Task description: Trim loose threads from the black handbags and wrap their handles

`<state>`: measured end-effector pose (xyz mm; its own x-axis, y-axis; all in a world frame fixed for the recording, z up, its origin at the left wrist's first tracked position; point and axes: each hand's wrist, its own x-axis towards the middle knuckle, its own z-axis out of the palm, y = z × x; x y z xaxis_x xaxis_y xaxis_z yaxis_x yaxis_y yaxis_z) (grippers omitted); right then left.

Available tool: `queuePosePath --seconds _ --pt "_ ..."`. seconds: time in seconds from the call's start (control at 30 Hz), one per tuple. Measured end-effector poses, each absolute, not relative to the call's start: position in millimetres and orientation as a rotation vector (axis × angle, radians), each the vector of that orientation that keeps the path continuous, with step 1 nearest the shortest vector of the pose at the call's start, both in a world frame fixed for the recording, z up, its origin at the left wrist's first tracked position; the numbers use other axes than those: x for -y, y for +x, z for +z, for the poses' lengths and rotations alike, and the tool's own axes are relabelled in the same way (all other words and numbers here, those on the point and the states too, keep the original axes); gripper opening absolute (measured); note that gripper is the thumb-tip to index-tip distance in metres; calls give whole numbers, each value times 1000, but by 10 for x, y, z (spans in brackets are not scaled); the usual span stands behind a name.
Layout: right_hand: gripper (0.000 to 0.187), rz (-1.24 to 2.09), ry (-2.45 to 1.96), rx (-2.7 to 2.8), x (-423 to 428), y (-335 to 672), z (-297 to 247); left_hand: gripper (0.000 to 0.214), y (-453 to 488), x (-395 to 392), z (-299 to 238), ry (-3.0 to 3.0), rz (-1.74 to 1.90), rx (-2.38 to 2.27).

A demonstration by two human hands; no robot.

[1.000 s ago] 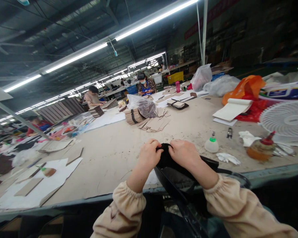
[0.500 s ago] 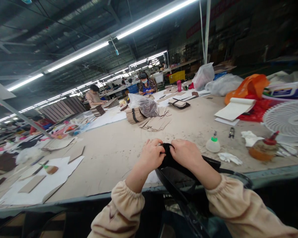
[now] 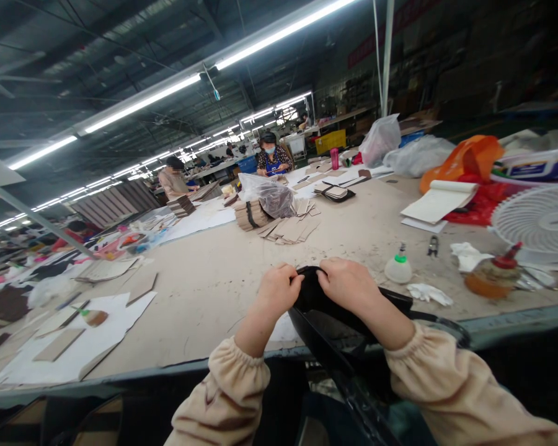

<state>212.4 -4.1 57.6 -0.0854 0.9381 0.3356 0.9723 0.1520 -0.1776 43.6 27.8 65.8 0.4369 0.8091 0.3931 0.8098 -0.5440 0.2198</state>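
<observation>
A glossy black bag (image 3: pixel 312 292) with long straps stands at the table's front edge, partly hidden by my right forearm. My left hand (image 3: pixel 279 288) pinches the left part of its top edge between thumb and curled fingers. On the same edge, a short way to the right, my right hand (image 3: pixel 348 283) is closed, thumb side toward the left hand. Between the two hands the rim bends in a small arch. A black strap (image 3: pixel 353 384) hangs down from the bag toward my lap.
Right of my hands are a green-collared bottle (image 3: pixel 398 267), small snips (image 3: pixel 433 246), crumpled white gloves (image 3: pixel 430 294) and a red-topped glue bottle (image 3: pixel 493 275). Ahead lies a pile of beige pieces (image 3: pixel 291 230). White paper (image 3: pixel 116 334) is at left. Two co-workers sit beyond the table.
My left fingers, before partly lifted and spread over the edge, have curled down into a tighter pinch. My right hand stays in nearly the same place on the bag.
</observation>
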Motion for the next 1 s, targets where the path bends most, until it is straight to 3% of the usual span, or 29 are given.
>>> queuePosePath --seconds 1.0 --pt "33 -59 -1832 2139 -4 2188 622 23 511 -311 610 -2472 -665 1648"
